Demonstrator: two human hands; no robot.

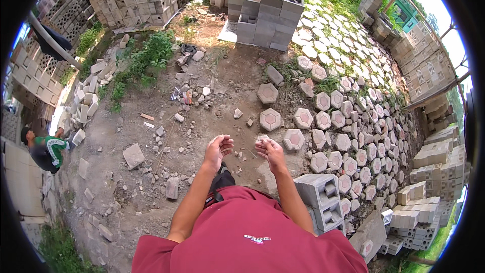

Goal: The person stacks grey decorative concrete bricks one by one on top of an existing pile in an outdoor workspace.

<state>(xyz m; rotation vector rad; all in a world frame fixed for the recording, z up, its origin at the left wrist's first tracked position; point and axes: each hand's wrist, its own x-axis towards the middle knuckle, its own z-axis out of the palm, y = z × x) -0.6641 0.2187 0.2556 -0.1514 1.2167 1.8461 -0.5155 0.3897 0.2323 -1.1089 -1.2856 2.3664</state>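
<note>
L hand (219, 151): fingers loosely curled, slightly apart, tips toward R hand (272, 153). R fingers bent inward; pale stone (262, 138) at tips, can't tell if pinched, long axis unclear. Hex paver (293, 139) just fwd/R of R hand, flat on dirt (242, 139), approx. as long as wide.

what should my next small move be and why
Perhaps move the right hand toward the hexagonal paver just to its right: that paver appears close by, its top face exposed. The left hand looks empty; whether the right holds anything is unclear.
</note>
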